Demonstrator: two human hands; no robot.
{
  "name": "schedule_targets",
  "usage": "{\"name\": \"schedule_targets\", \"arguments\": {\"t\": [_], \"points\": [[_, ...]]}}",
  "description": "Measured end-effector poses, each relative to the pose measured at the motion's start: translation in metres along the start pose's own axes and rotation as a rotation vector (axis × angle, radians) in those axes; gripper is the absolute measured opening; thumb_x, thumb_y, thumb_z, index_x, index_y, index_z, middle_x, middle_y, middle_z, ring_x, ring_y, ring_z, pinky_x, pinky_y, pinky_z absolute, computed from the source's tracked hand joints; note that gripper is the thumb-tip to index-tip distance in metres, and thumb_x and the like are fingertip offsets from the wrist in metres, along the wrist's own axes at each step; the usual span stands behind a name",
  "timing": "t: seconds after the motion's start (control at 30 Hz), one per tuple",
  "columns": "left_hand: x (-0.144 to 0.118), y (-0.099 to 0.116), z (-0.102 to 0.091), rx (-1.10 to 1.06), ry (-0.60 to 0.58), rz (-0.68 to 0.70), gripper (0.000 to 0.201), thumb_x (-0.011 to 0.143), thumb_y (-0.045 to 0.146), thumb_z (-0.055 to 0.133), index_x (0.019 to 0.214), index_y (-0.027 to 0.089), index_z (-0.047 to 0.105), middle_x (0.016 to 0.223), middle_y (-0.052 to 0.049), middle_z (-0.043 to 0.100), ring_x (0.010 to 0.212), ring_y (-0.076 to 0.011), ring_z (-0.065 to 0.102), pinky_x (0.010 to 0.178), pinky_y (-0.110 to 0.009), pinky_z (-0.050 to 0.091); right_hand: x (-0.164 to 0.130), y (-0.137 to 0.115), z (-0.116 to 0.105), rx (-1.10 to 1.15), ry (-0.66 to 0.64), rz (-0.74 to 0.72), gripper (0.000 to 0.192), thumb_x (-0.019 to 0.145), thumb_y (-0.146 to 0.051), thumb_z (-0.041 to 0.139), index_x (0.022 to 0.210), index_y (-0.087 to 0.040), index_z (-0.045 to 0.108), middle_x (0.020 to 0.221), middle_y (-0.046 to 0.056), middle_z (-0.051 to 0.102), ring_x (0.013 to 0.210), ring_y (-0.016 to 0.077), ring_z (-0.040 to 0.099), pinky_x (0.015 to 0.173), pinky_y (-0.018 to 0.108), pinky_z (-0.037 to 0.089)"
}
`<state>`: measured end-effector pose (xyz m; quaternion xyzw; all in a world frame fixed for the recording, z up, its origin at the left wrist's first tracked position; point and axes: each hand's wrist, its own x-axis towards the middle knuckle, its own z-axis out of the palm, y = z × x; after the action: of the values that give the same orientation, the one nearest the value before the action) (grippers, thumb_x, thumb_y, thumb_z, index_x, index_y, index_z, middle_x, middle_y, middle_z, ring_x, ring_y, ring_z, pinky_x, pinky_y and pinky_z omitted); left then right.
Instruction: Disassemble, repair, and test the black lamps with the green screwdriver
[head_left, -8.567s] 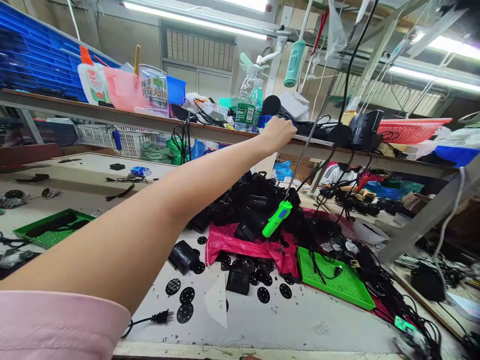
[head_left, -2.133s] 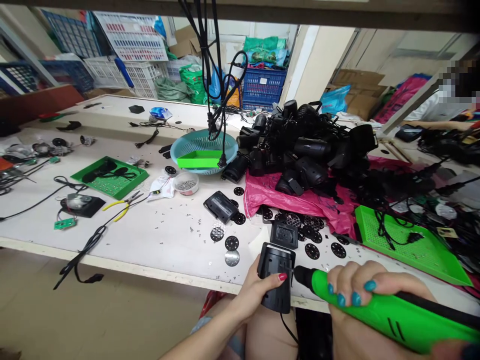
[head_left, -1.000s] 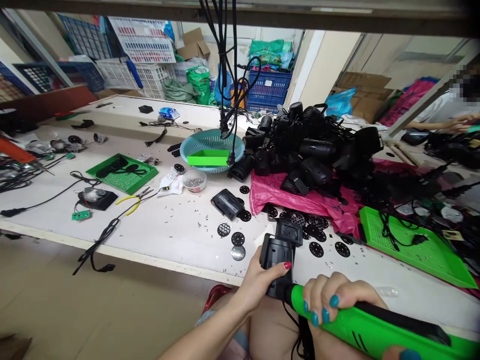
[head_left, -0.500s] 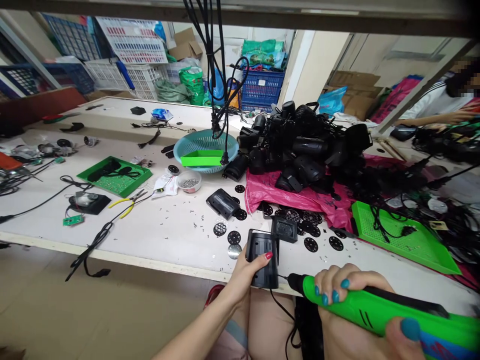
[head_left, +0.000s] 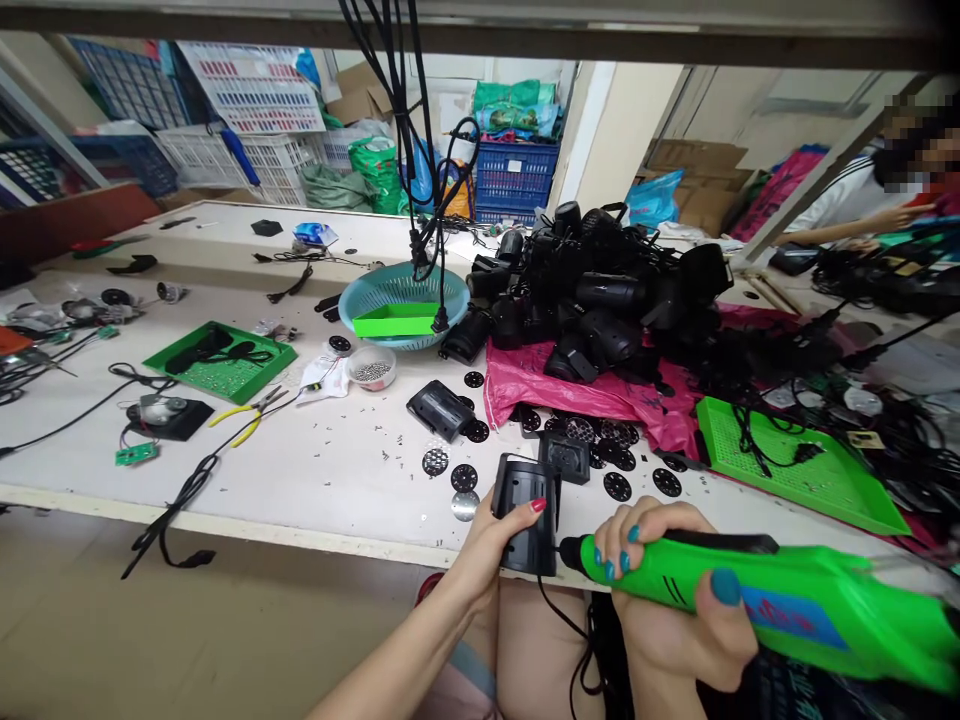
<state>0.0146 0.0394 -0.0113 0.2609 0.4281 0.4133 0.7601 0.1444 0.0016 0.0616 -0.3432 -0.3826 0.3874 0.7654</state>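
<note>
My left hand [head_left: 484,545] grips a black plastic housing [head_left: 531,485] at the table's front edge, with the thumb across its face. A black cord hangs from the housing's lower end. My right hand [head_left: 656,630] is wrapped round a green electric screwdriver [head_left: 817,600] with a blue label. Its black nose points left and sits close to the housing's lower right side; the bit's tip is mostly hidden there. Just behind the housing lies a black square part [head_left: 568,457]. Another black housing [head_left: 441,410] lies farther back on the table.
Black perforated discs [head_left: 463,478] and small loose screws lie around. A bowl of screws [head_left: 371,370], yellow-handled pliers [head_left: 246,418] and a teal basket [head_left: 352,300] stand left. A heap of black lamp-like units [head_left: 600,290] covers a pink sack; a green tray [head_left: 810,480] is right. Another person sits far right.
The screwdriver has moved left, its nose now up close to the housing's side, and it lies more level. My left hand keeps its hold on the housing. The view has shifted slightly.
</note>
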Motion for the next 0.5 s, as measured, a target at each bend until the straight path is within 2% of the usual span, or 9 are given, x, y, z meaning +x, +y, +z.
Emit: {"name": "schedule_targets", "arguments": {"t": [0.1,0.2,0.3,0.37,0.43,0.5], "points": [[0.004,-0.002,-0.001,0.024,-0.006,-0.027,0.047,0.07,0.038,0.084,0.109,0.015,0.071,0.107,-0.008,0.074,0.097,-0.0229,0.067,0.088,-0.031,0.051,0.009,0.003,-0.004,-0.022,0.092,0.034,0.03,0.082,-0.049,0.058,0.087,-0.02,0.063,0.056,-0.003,0.052,0.047,0.0128,0.047,0.049,0.027,0.04],[0.004,-0.002,0.004,0.042,0.002,-0.049,0.045,0.071,0.041,0.083,0.106,0.014,0.072,0.117,-0.011,0.073,0.107,-0.0273,0.066,0.094,-0.035,0.051,0.008,0.008,-0.016,-0.099,0.162,0.054,0.033,0.084,-0.048,0.059,0.104,-0.022,0.061,0.066,-0.002,0.059,0.059,0.0161,0.057,0.059,0.031,0.048],[0.002,0.0,0.01,0.058,0.054,-0.03,0.051,0.07,0.043,0.084,0.111,0.017,0.07,0.119,-0.011,0.073,0.113,-0.0297,0.066,0.096,-0.037,0.052,-0.013,0.013,-0.031,-0.238,0.181,0.073,0.042,0.083,-0.044,0.067,0.119,-0.025,0.058,0.091,0.004,0.068,0.086,0.0227,0.067,0.073,0.037,0.055],[0.004,-0.003,0.011,0.048,0.116,-0.039,0.055,0.069,0.046,0.084,0.114,0.018,0.068,0.114,-0.01,0.075,0.11,-0.03,0.067,0.093,-0.037,0.054,-0.033,0.016,-0.038,-0.353,0.182,0.12,0.046,0.083,-0.042,0.071,0.125,-0.029,0.056,0.108,0.006,0.069,0.102,0.0255,0.067,0.082,0.041,0.056],[0.007,-0.012,0.009,0.014,0.178,-0.077,0.058,0.069,0.05,0.083,0.115,0.018,0.067,0.107,-0.01,0.076,0.104,-0.0301,0.07,0.09,-0.039,0.056,-0.053,0.016,-0.041,-0.425,0.185,0.175,0.045,0.087,-0.043,0.069,0.128,-0.029,0.056,0.116,0.006,0.068,0.107,0.0255,0.066,0.086,0.044,0.057],[0.008,-0.023,0.007,-0.006,0.206,-0.129,0.06,0.068,0.051,0.084,0.113,0.016,0.068,0.099,-0.011,0.077,0.1,-0.0311,0.072,0.089,-0.04,0.057,-0.07,0.012,-0.042,-0.453,0.197,0.2,0.038,0.092,-0.044,0.063,0.124,-0.024,0.059,0.116,0.007,0.067,0.102,0.0228,0.067,0.083,0.042,0.059]]}}
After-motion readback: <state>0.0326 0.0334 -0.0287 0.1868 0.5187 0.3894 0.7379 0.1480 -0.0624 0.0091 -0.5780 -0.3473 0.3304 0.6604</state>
